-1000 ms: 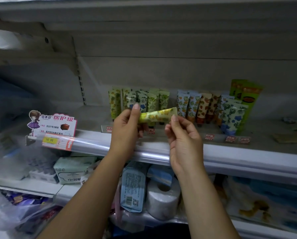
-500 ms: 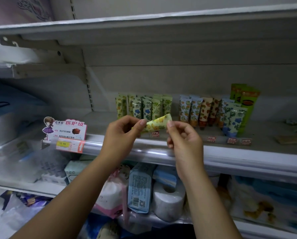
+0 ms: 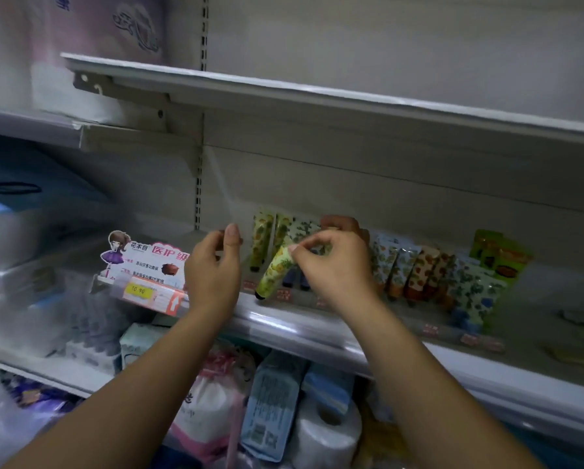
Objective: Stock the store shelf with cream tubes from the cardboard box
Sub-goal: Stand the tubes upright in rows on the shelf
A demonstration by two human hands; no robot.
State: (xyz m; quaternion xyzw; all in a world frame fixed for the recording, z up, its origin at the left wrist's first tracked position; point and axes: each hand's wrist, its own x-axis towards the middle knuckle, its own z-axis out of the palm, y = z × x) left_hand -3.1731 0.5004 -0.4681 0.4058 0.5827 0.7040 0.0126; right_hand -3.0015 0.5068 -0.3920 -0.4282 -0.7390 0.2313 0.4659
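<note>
**A:** Two hands are up at the shelf (image 3: 317, 326). What are the fingers doing?

**B:** The right hand (image 3: 334, 269) pinches the flat crimped end of a tube (image 3: 277, 272) between thumb and fingertips (image 3: 304, 247). The tube hangs tilted below them with its dark cap down at the shelf board; whether it touches, I cannot tell. The left hand (image 3: 212, 269) holds nothing. Its fingers are loosely curled with the thumb up, just left of the tube.

**A:** What crowds them?

**B:** Just behind the right fingers are the standing tubes (image 3: 262, 238), upright and cap down, in yellow-green print. Right of those fingers come the printed tubes (image 3: 416, 272) in blue, orange and green-blue patterns, ending at tall green boxes (image 3: 500, 258). Left of the left fingers a sign (image 3: 148, 262) with a cartoon girl juts out over a yellow price tag (image 3: 138, 290). An upper shelf (image 3: 317, 96) overhangs it all.

**A:** And the materials?

**B:** The tubes look like glossy plastic, flat at the top and round at the cap. The shelf is pale painted metal with a clear, shiny strip along its front edge. Below the wrists sit a white paper roll (image 3: 328, 431) and a blue packet (image 3: 270, 407) with a barcode.
</note>
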